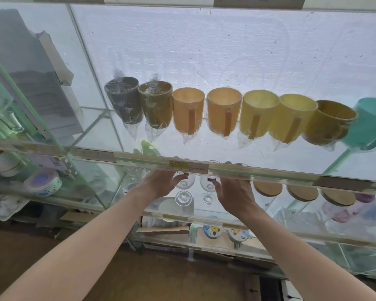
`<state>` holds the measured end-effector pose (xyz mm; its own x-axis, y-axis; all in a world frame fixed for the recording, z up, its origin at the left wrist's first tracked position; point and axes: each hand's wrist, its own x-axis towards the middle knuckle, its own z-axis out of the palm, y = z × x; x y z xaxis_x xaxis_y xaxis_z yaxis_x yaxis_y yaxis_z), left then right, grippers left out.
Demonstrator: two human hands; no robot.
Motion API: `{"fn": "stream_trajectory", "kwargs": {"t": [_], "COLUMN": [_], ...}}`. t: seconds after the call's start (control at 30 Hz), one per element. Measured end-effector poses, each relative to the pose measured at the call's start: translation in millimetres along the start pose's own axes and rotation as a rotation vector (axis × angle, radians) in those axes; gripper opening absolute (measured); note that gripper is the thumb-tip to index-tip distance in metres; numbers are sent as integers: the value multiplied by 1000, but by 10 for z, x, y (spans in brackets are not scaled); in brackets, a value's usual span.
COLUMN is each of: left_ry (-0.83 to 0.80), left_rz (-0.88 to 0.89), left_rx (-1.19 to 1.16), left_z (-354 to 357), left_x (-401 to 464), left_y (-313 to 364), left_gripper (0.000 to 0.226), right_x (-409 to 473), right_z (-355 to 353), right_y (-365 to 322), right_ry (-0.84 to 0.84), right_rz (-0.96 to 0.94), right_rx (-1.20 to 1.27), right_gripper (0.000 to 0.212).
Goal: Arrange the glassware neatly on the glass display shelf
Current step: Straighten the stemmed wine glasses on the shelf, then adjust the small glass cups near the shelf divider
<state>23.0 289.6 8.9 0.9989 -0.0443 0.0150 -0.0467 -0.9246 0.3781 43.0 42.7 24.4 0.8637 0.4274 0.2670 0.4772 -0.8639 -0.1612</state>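
Two clear stemmed wine glasses stand side by side on the lower glass shelf [169, 211], under the upper shelf's front rail. My left hand [159, 184] reaches in at the left glass [183, 190], fingers curved around its bowl and touching it. At the right glass [207, 187], my right hand [232, 192] has its fingertips at the bowl's right side. The rail with its yellow price label [188, 166] hides the fingertips and glass rims, so the grip is unclear.
Several wrapped mugs [189, 111] in grey, orange, yellow and teal line the upper shelf. Jars with wooden lids [302, 193] stand right of the glasses, more clear glassware [130, 183] to the left. A round tin [42, 181] sits far left. Printed cups [213, 231] fill the shelf below.
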Motion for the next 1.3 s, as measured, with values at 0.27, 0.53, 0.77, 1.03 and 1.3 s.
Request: {"fn": "stream_trajectory", "kwargs": {"t": [0.27,0.53,0.77,1.03,1.3], "left_ry": [-25,-5,122,243,285], "left_rz": [-17,72,114,-37,-236], "left_rx": [-92,-123,-162,-223,-276], "left_z": [18,-40,-131,-192,-269], "left_x": [34,25,-217,-781,-1404], "left_y": [-82,-121,-58,-218,-613], "left_gripper": [43,46,53,46,40], "right_x": [37,-10,-141,-198,-58], "right_z": [25,53,92,262,430], "right_y": [39,11,-224,-777,-1419], "right_ry": [-18,62,75,94,-28], "right_rz": [-12,-24,-108,-384,-503], "right_rx": [-6,58,114,284,406], "right_gripper": [15,13,55,47,46]}}
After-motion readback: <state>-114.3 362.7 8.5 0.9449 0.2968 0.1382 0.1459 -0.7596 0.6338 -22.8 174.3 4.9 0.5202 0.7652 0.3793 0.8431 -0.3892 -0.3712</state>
